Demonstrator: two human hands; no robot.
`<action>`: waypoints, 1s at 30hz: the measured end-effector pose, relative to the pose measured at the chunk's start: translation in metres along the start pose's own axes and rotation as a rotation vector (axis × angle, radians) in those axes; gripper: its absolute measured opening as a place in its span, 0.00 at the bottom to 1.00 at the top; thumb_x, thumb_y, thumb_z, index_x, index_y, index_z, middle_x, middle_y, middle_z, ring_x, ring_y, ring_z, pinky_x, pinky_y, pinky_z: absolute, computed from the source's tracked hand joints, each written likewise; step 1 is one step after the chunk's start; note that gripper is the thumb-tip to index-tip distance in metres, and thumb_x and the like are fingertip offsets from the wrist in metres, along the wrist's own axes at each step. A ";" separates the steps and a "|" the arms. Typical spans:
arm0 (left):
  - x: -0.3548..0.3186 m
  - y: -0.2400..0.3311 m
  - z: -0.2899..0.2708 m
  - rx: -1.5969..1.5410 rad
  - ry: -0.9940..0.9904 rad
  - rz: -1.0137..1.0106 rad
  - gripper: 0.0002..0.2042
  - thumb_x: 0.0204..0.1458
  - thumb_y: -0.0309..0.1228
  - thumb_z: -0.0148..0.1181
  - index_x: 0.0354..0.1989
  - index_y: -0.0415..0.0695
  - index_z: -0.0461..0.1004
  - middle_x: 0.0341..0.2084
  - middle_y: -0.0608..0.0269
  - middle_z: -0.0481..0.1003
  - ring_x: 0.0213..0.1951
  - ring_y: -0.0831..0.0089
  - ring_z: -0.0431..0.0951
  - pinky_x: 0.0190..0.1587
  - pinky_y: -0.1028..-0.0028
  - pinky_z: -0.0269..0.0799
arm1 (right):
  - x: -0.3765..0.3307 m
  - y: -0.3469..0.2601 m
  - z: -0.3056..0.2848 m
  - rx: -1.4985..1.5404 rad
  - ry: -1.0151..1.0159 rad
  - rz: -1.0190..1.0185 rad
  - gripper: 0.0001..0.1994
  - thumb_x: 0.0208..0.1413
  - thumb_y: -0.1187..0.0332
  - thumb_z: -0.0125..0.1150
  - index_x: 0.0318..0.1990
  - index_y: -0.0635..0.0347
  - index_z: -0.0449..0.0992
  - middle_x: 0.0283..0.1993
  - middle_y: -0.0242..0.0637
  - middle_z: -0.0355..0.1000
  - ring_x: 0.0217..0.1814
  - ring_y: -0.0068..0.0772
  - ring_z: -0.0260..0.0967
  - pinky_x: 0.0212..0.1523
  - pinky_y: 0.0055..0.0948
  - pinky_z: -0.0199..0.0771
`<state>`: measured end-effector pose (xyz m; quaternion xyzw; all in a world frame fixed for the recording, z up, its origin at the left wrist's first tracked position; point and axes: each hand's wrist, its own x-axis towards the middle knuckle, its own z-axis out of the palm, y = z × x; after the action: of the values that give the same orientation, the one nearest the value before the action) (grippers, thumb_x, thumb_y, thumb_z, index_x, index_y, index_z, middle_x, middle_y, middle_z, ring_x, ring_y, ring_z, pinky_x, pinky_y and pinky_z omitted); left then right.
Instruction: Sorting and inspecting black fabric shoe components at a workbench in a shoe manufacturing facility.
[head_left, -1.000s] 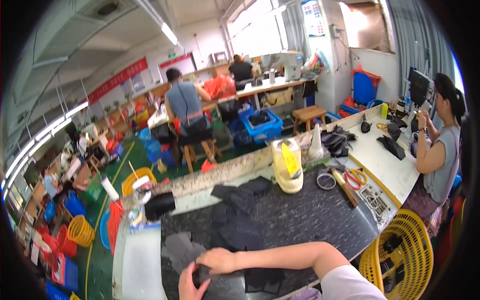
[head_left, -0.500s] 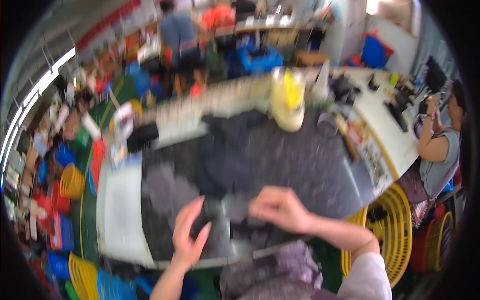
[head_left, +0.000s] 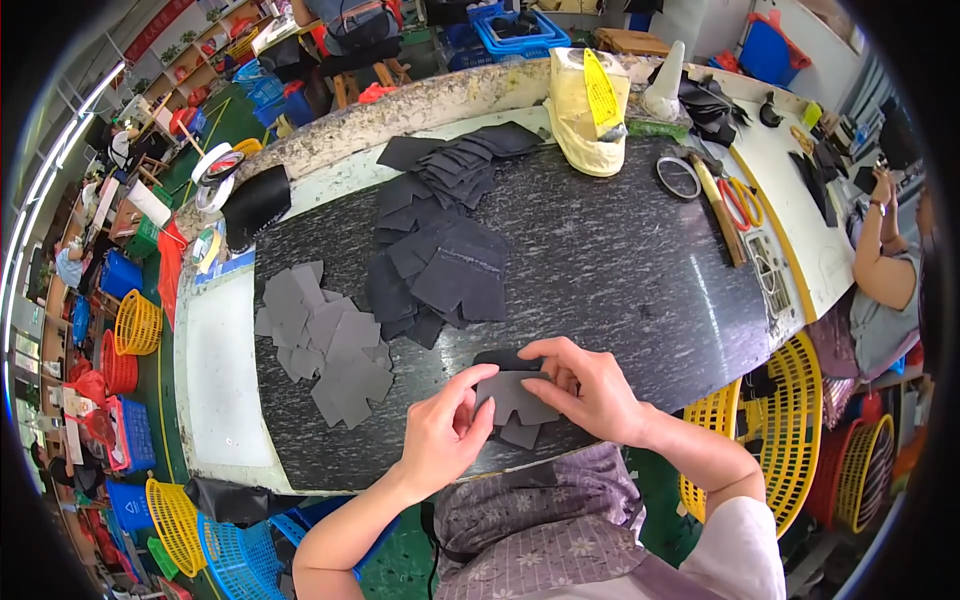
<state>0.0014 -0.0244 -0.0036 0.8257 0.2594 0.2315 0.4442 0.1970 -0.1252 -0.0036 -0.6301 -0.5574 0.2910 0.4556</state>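
Observation:
My left hand (head_left: 448, 432) and my right hand (head_left: 585, 385) both pinch one flat grey cut piece (head_left: 513, 397) at the near edge of the dark speckled worktable (head_left: 640, 270). Under it lies a darker piece (head_left: 520, 432) on the table. A spread of several grey cut pieces (head_left: 325, 345) lies left of my hands. A larger heap of dark cut pieces (head_left: 440, 240) sits beyond them toward the middle of the table.
A pale yellow bag (head_left: 585, 110) stands at the table's far edge, with a tape ring (head_left: 678, 177), a hammer (head_left: 722, 212) and scissors (head_left: 738, 203) to its right. Yellow baskets (head_left: 790, 420) stand at the right. Another person (head_left: 885, 270) sits at the right bench.
The view has tipped down from the room onto the table. My hands have come together near the front edge and now hold a grey piece between them.

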 end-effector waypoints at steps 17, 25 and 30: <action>0.058 -0.035 -0.044 0.691 0.086 0.281 0.44 0.48 0.28 0.67 0.72 0.39 0.47 0.67 0.45 0.58 0.67 0.50 0.60 0.68 0.61 0.57 | 0.110 0.025 0.015 -0.327 0.025 -0.571 0.17 0.51 0.76 0.64 0.50 0.62 0.74 0.50 0.41 0.71 0.50 0.47 0.72 0.49 0.38 0.76; 0.074 -0.030 -0.046 0.787 0.082 0.291 0.39 0.46 0.32 0.68 0.68 0.41 0.57 0.58 0.49 0.63 0.60 0.53 0.64 0.62 0.60 0.61 | 0.100 -0.005 -0.019 -0.072 0.292 -0.238 0.07 0.59 0.80 0.58 0.43 0.63 0.76 0.42 0.41 0.77 0.42 0.35 0.77 0.43 0.28 0.76; 0.081 -0.026 -0.054 0.824 0.019 0.276 0.34 0.45 0.32 0.68 0.63 0.44 0.64 0.57 0.50 0.63 0.59 0.53 0.62 0.60 0.61 0.61 | 0.068 -0.020 -0.035 -0.452 0.285 -0.632 0.15 0.48 0.86 0.63 0.44 0.64 0.76 0.41 0.42 0.79 0.35 0.38 0.77 0.36 0.30 0.77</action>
<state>0.0238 0.0718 0.0129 0.9588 0.2215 0.1735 0.0397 0.2333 -0.0689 0.0391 -0.5460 -0.7047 -0.0834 0.4453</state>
